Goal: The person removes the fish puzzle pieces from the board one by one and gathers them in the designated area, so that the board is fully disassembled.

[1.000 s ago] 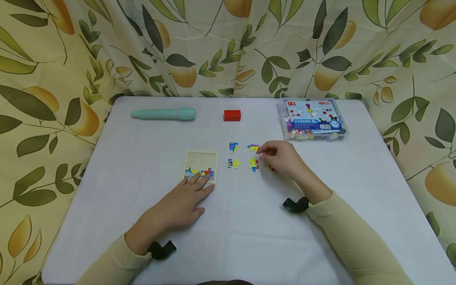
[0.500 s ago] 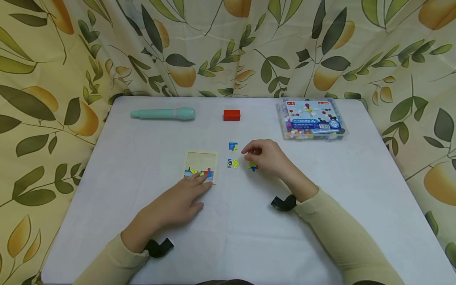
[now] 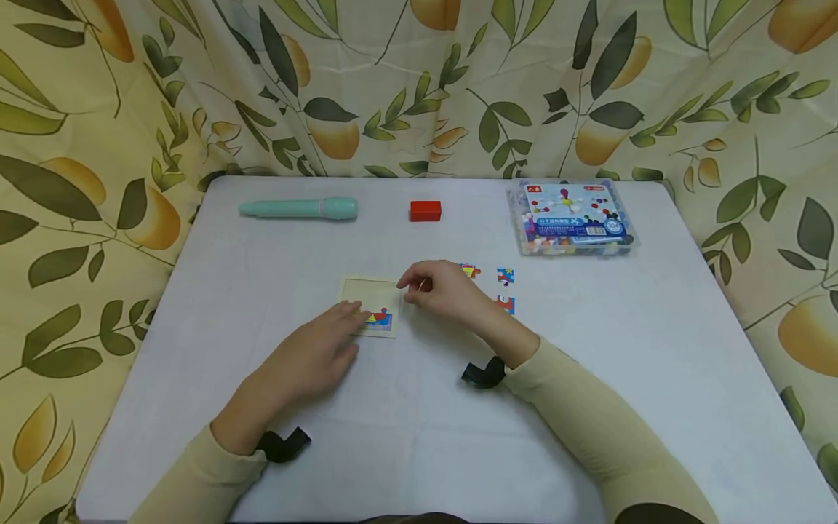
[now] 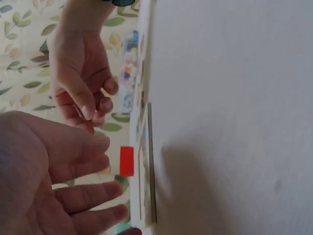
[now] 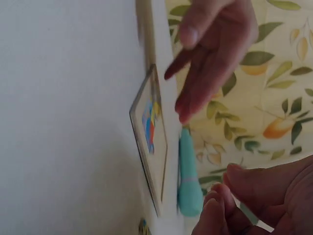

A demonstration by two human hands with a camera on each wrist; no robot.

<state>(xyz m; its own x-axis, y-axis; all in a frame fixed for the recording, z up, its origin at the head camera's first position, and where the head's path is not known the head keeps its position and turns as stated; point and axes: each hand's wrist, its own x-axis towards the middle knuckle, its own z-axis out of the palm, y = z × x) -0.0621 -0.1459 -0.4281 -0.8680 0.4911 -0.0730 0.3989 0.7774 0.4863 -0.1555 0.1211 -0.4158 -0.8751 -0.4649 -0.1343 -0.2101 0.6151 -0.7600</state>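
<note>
The puzzle tray (image 3: 368,292) lies on the counter (image 3: 419,473) between the hands, with coloured pieces (image 3: 381,318) set in its near part. The left hand (image 3: 308,348), fingers outstretched, covers its near left corner. The right hand (image 3: 452,295) is just beside its right edge, thumb and fingertips drawn close; whether they pinch anything cannot be told. Loose pieces (image 3: 505,275) lie just right of that hand. Beyond the hands are a red block (image 3: 425,211), a teal tube (image 3: 297,209) and a clear box (image 3: 576,218).

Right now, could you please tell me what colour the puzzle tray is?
The puzzle tray is pale cream, clearest from the head.
</note>
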